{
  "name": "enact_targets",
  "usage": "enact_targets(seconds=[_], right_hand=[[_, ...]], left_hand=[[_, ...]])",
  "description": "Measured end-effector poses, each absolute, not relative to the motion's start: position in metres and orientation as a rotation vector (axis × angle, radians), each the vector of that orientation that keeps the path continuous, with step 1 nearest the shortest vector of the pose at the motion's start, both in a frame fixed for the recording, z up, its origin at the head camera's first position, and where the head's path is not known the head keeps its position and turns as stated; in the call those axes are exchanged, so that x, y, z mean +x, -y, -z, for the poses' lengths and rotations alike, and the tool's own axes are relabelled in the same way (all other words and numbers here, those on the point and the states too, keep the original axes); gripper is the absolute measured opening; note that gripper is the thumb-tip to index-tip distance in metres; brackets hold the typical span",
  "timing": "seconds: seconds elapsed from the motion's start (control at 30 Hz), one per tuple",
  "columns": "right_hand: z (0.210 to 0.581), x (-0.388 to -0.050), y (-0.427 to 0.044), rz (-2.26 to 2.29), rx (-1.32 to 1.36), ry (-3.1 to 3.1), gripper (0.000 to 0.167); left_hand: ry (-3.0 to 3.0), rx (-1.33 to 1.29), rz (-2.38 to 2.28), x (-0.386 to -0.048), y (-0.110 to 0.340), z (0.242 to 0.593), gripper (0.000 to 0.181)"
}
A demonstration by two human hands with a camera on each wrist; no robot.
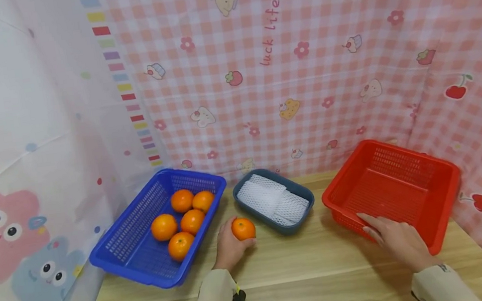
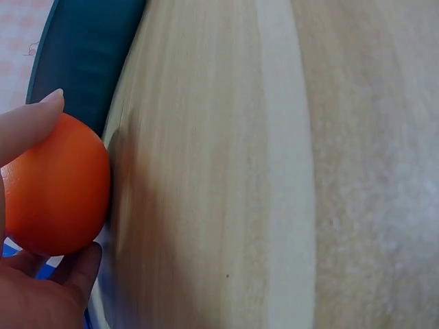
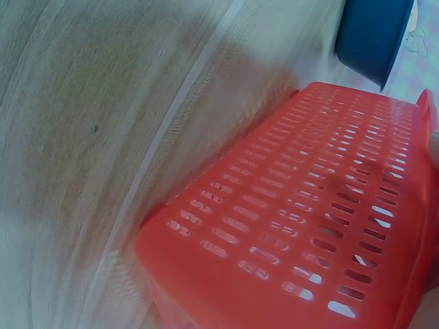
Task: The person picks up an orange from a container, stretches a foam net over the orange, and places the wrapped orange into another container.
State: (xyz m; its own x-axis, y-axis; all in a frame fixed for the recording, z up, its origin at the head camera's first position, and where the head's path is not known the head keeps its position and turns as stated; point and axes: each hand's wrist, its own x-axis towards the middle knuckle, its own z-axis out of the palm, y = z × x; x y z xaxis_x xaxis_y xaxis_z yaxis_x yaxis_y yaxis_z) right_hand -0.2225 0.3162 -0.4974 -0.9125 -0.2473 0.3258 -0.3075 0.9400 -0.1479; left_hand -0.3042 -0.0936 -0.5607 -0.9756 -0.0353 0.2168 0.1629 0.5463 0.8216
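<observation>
My left hand [image 1: 230, 244] holds an orange [image 1: 243, 229] between thumb and fingers, just left of the small dark teal basin [image 1: 293, 229]. The left wrist view shows the thumb on one side of this orange [image 2: 58, 188] and fingertips on the other. On the right, my right hand [image 1: 398, 241] grips the near left rim of the red basket [image 1: 401, 191], which has nothing in it. In the right wrist view the slotted side of the red basket [image 3: 295, 212] fills much of the picture; only bits of the hand show at the edge.
Several oranges [image 1: 164, 227] lie in the blue basket [image 1: 125, 240] at the left. White foam netting [image 1: 260, 193] lies folded inside the teal basin. The wooden table [image 1: 302, 278] ends at a pink checked cloth [image 1: 266, 132] at the back and right, and a white printed cloth [image 1: 57, 158] on the left.
</observation>
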Motion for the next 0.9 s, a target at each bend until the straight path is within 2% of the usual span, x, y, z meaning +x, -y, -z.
enact_targets(seconds=[0.53,0.9], right_hand=[[0.501,-0.223,-0.314,-0.28,0.399,2.793,0.044],[0.495,-0.221,-0.315,-0.275,0.403,2.811,0.045]], left_hand=[[2.541,-0.084,1.395,-0.308,0.09,0.57,0.091],[2.567,-0.198,1.12,-0.303,0.098,0.549,0.101]])
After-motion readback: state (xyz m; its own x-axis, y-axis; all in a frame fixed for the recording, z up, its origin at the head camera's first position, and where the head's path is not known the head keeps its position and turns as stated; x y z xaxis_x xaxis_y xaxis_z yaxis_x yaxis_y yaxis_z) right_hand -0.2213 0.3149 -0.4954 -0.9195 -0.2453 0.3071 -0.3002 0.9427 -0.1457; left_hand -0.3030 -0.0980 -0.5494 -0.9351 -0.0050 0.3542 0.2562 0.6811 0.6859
